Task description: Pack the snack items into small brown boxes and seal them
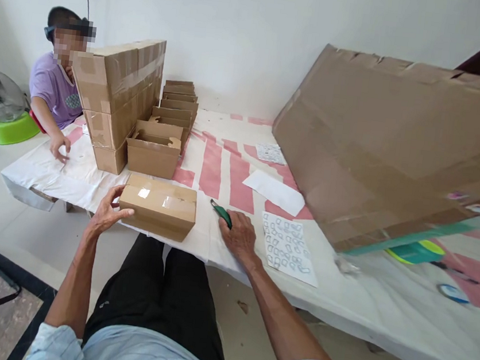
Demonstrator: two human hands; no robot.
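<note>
A small taped cardboard box (159,207) lies at the near edge of the low table (215,246). My left hand (107,214) grips the box's left end, thumb along its front. My right hand (237,236) rests on the tablecloth to the right of the box, fingers closed round a green-handled cutter (221,212) whose tip points toward the box. A white sticker sheet (287,249) lies just right of that hand.
Stacked sealed boxes (117,96) and a row of open cartons (162,136) stand at the back left. Another person (55,89) sits there with a hand on the cloth. A big flattened cardboard sheet (399,152) leans over the right side. Tape rolls (416,251) lie under it.
</note>
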